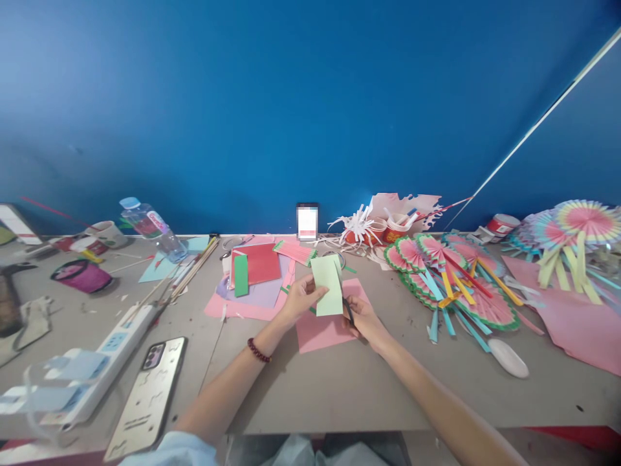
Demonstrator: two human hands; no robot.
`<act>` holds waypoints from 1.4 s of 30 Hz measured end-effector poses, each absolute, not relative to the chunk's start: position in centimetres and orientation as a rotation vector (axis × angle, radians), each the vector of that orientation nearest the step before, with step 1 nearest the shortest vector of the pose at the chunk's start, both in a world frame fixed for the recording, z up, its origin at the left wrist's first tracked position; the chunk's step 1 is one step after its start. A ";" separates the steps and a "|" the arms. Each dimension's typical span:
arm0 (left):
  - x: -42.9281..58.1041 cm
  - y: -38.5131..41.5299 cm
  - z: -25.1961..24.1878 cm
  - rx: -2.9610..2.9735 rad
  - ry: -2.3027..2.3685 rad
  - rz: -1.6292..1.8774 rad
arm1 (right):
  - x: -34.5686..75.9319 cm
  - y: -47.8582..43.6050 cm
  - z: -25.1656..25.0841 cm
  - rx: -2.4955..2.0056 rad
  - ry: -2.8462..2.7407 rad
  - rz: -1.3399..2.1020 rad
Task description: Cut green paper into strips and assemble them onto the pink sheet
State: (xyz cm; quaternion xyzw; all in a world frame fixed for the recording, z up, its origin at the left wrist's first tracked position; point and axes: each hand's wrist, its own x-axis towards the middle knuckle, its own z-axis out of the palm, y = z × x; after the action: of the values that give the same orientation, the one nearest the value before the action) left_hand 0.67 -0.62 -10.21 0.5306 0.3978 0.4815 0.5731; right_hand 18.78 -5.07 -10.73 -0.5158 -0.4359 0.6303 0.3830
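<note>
1 green paper [328,285] pinched by left hand [301,299], 1 scissors [348,310] clamped in right hand [365,320].

Deep blue wall [291,97] bkgd, grey table [339,395] in front, evenly lit.

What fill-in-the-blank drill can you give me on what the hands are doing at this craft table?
1. The left hand holds a paper sheet coloured light ____.
2. The right hand grips a dark tool beside that sheet; under both, on the table, lies flat paper coloured ____.
3. The bead bracelet sits on the ____ wrist.
Missing words: green; pink; left.
</note>
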 end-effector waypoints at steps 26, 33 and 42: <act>0.8 -0.8 -11.0 1.233 0.854 1.106 | 18.7 -5.0 -10.3 -1.295 -1.069 1.634; 0.7 -0.6 -11.7 1.311 0.874 1.082 | 18.8 -5.0 -10.4 -1.331 -1.069 1.626; 0.7 -0.6 -11.9 1.286 0.920 1.094 | 18.7 -5.1 -10.4 -1.265 -1.106 1.613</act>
State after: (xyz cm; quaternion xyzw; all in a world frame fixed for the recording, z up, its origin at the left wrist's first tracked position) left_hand 0.66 -0.63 -11.91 0.5486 0.3923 0.4664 0.5724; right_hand 18.75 -5.10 -10.36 -0.4991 -0.4360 0.6361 0.3951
